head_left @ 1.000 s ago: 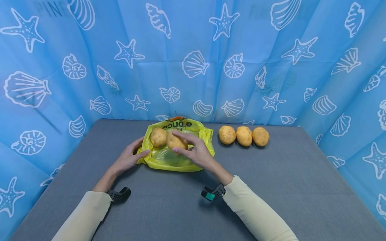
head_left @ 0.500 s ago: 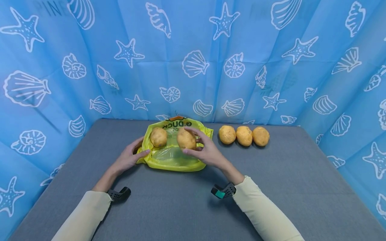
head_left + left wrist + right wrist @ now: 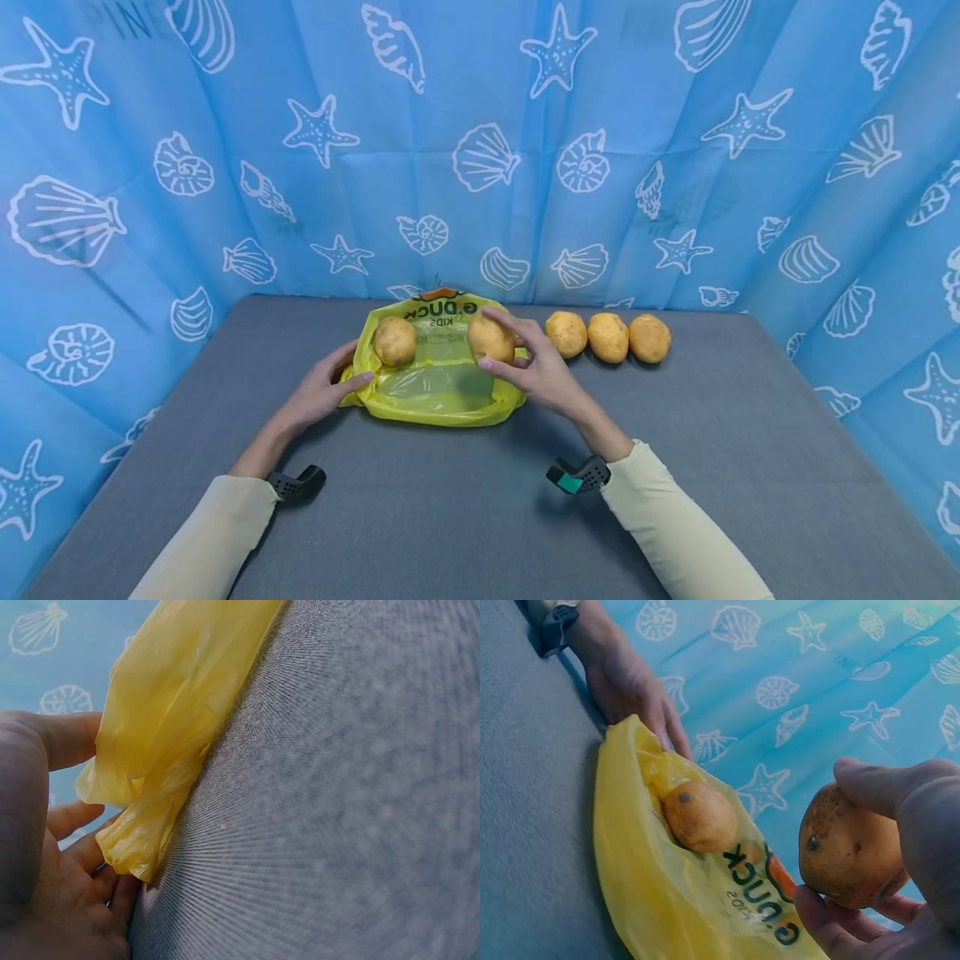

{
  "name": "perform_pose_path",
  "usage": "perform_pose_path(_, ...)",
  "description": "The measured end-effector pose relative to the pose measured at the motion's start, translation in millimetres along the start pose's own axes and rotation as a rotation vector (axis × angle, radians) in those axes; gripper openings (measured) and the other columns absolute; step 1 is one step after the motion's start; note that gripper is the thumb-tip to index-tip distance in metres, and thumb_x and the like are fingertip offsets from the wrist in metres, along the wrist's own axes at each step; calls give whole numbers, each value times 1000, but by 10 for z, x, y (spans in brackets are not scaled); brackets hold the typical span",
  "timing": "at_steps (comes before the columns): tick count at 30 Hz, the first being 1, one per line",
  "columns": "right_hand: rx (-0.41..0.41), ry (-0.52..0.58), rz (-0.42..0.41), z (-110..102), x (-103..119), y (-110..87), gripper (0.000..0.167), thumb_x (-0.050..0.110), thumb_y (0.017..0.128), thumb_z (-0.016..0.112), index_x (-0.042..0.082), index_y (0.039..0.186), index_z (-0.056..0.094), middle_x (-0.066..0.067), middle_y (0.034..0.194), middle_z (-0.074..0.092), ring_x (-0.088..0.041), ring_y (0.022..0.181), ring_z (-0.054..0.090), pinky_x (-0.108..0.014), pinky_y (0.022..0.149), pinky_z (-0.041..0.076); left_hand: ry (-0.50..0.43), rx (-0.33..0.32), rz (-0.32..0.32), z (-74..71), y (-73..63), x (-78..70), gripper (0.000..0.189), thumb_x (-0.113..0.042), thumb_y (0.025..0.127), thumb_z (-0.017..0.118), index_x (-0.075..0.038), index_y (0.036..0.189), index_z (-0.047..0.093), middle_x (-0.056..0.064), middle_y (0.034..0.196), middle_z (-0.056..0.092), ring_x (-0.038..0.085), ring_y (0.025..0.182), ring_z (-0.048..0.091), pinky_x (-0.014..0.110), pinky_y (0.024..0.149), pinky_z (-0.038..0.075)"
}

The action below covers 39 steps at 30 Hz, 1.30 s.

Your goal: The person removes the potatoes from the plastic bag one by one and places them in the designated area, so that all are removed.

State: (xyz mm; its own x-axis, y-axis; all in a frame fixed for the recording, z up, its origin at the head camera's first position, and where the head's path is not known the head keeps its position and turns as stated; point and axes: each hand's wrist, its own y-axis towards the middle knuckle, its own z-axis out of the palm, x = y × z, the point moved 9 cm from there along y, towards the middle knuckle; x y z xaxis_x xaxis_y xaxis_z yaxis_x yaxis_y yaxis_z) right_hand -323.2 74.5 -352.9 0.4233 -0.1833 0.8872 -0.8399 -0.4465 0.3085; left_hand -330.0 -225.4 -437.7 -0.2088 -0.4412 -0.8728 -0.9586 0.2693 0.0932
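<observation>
A yellow plastic bag (image 3: 438,415) lies spread open on the table, one potato (image 3: 394,342) inside at its left. My left hand (image 3: 322,387) holds the bag's left end, thumb over the front rim and the other fingers behind it. In the left wrist view the bag's bunched corner (image 3: 135,844) sits between thumb and fingers. My right hand (image 3: 540,367) grips another potato (image 3: 491,337) between thumb and fingers, raised over the bag's right side. The right wrist view shows this gripped potato (image 3: 847,847) apart from the bag, its far side hidden by the hand.
Three potatoes stand in a row right of the bag: a near one (image 3: 566,335), a middle one (image 3: 608,338) and an end one (image 3: 649,338). A grey cloth covers the table (image 3: 420,517). A blue shell-print curtain (image 3: 480,225) rises behind it and on both sides.
My right hand has moved to the right with its potato, from beside the other potato to the bag's right side. The left hand has stayed in place on the bag.
</observation>
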Motion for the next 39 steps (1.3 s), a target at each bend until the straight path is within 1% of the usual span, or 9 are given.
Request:
perform_pose_path(5, -13, 32, 16, -199, -12, -59, 70, 10, 96, 72, 28, 157, 41, -15, 146, 32, -38, 121, 46, -42, 83, 58, 9, 0, 2, 2, 0, -10, 70, -31, 103, 61, -4, 160, 28, 24, 157, 38, 41, 142, 36, 60, 114, 27)
perform_pose_path(8, -35, 0, 28, -366, -22, -105, 71, 11, 96, 72, 30, 157, 40, -14, 148, 31, -37, 120, 46, -41, 82, 57, 12, 0, 4, 0, -2, -14, 71, -31, 103, 61, -4, 160, 28, 24, 156, 38, 41, 142, 36, 60, 114, 27)
perform_pose_path(13, -103, -84, 39, -704, -43, -204, 73, 12, 96, 72, 32, 158, 38, -12, 150, 34, -35, 115, 48, -33, 77, 56, 17, 0, 7, -1, -5, -16, 71, -31, 103, 61, -4, 160, 28, 24, 157, 37, 42, 143, 35, 60, 114, 26)
perform_pose_path(17, -145, -76, 45, -955, -53, -302, 74, 9, 97, 70, 29, 160, 34, -9, 157, 30, -34, 115, 51, -27, 78, 55, 21, -2, 4, -1, -6, -9, 71, -31, 103, 61, -5, 160, 28, 24, 157, 37, 42, 143, 35, 61, 114, 26)
perform_pose_path(22, -220, -100, 62, -1277, -53, -441, 75, 8, 98, 68, 25, 161, 32, -13, 158, 29, -32, 115, 51, -22, 77, 55, 19, -4, -1, 0, -1, 3, 71, -32, 103, 61, -6, 160, 28, 23, 158, 36, 42, 144, 34, 61, 115, 25)
perform_pose_path(29, -345, -203, 91, -1757, -76, -639, 77, 11, 98, 69, 30, 161, 30, -14, 162, 27, -20, 117, 46, -17, 75, 51, 13, -4, 4, -2, 6, -21, 71, -31, 103, 61, -6, 160, 28, 23, 158, 36, 42, 143, 34, 61, 114, 26)
perform_pose_path(33, -397, -254, 113, -1972, -115, -728, 77, 14, 98, 69, 33, 161, 29, -11, 164, 25, -19, 117, 44, -15, 77, 46, 21, -5, 8, 3, 6, -32, 71, -31, 103, 62, -5, 160, 28, 23, 158, 36, 42, 143, 34, 61, 114, 26)
perform_pose_path(35, -418, -266, 125, -2057, -145, -770, 77, 16, 98, 69, 34, 161, 28, -11, 165, 24, -21, 117, 43, -15, 78, 45, 22, -6, 11, 4, 7, -29, 70, -30, 103, 61, -5, 160, 28, 23, 158, 36, 42, 143, 34, 60, 114, 26)
perform_pose_path(39, -450, -274, 156, -2206, -233, -832, 77, 16, 98, 69, 34, 161, 28, -13, 166, 21, -18, 114, 43, -14, 77, 44, 17, -6, 8, -2, -4, -15, 71, -31, 103, 61, -5, 160, 28, 23, 158, 36, 41, 144, 33, 60, 114, 26)
